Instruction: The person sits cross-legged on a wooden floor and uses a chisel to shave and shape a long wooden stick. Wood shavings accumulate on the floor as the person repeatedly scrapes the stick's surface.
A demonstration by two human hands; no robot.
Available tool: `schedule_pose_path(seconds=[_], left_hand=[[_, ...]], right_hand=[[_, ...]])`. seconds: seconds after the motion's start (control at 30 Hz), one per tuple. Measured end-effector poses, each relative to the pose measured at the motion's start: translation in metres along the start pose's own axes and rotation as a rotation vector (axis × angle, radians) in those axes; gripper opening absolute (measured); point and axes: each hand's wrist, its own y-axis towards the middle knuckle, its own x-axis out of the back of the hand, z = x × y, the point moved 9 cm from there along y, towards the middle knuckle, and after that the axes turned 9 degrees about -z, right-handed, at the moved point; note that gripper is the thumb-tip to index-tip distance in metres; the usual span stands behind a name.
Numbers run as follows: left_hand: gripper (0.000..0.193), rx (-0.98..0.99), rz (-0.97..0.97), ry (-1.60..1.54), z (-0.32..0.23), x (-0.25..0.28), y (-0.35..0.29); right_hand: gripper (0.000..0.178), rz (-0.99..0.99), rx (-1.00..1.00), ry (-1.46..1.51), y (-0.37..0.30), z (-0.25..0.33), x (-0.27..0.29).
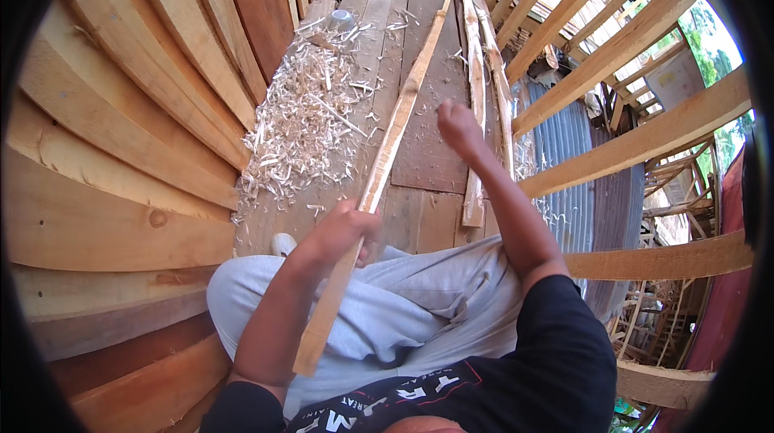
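Observation:
A long, narrow wooden strip (394, 131) runs slantwise from my lap up over the plank floor, its face pale and unevenly shaved. My left hand (343, 233) is wrapped round its lower part, above my legs. To the right of the strip, apart from it, my right hand (459, 126) is closed in a fist; a small dark bit shows at its knuckles, too little to name. Beyond my right forearm lie rough wooden strips (474, 86) along the floor.
Curled wood shavings (310, 106) heap on the floor planks (439, 215) at left, with a small clear cup-like object (342, 20) behind. Upright boards (121, 227) line the left. Spaced wooden rails (637, 143) stand at right, with corrugated metal sheets (568, 139) beyond them.

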Motion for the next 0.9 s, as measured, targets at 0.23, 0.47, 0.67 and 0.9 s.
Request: schedule_pose_path(seconds=[0.23,0.47,0.67,0.9], left_hand=[[0.028,-0.042,0.064,0.048,-0.003,-0.001,0.001],[0.023,-0.109,-0.038,0.133,-0.010,0.009,0.004],[0.040,-0.149,-0.070,0.196,-0.015,0.014,0.009],[0.040,-0.212,-0.144,0.227,-0.026,0.021,0.038]], right_hand=[[0.064,-0.176,0.068,0.011,0.032,-0.042,0.001],[0.063,-0.147,0.111,0.022,0.001,-0.005,-0.007],[0.065,-0.004,-0.023,0.138,0.030,-0.084,-0.015],[0.075,0.478,-0.430,0.597,-0.042,0.012,-0.030]])
